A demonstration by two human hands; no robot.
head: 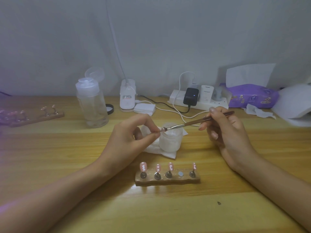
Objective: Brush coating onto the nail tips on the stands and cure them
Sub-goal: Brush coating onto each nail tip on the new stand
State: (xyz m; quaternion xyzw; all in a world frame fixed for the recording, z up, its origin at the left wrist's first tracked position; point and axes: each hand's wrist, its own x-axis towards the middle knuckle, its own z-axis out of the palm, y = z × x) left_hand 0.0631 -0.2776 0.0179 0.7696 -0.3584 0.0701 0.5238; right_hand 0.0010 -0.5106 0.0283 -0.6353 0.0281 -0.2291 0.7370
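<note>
My left hand pinches a small nail tip stand between thumb and fingers, above a white jar on a tissue. My right hand grips a thin brush, and its bristles touch the nail tip in my left hand. In front of me a wooden holder carries several pink dotted nail tips on metal stands; one slot shows only a bare round magnet. A second holder with stands lies far left.
A clear pump bottle stands left of centre, beside a black lid and white cotton pads. A power strip with chargers, a purple tissue pack and a white curing lamp line the back right. Cables cross the wooden table.
</note>
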